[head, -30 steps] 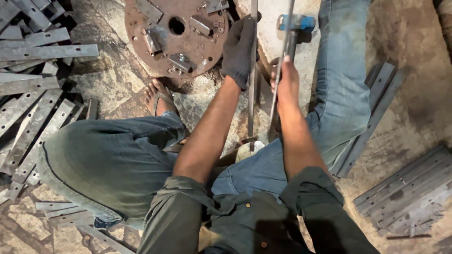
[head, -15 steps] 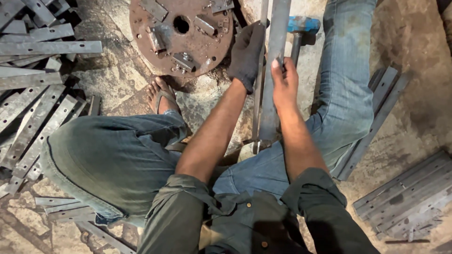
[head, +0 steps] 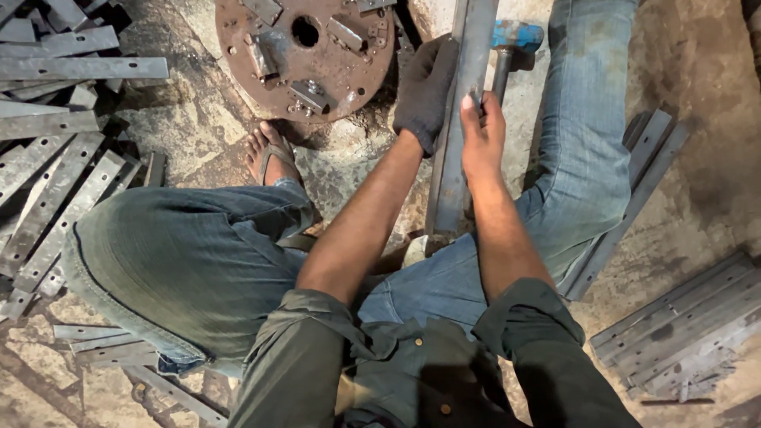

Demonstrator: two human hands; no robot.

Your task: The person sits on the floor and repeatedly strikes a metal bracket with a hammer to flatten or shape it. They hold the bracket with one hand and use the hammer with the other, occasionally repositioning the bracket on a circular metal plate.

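Note:
I sit on the ground with both arms stretched forward. My left hand (head: pixel 426 91), in a dark glove, grips the left side of a long grey steel bar (head: pixel 458 150) that runs away from me between my legs. My bare right hand (head: pixel 482 139) holds the same bar from the right, thumb pressed on its face. The handle of a hammer with a blue head (head: pixel 517 36) shows just beyond my right fingers; whether they also hold it I cannot tell. The bar's near end rests by my knee.
A rusty round steel plate (head: pixel 281 75) with a centre hole and welded blocks lies ahead left. Several perforated flat steel strips (head: pixel 55 182) are piled at the left. More strips are stacked at the lower right (head: pixel 682 333) and beside my right leg (head: pixel 626 206).
The thin rod between my hands has given way to a wide steel bar, now flat-faced to the camera. The hammer sits further behind it. Both hands closed tighter on the bar.

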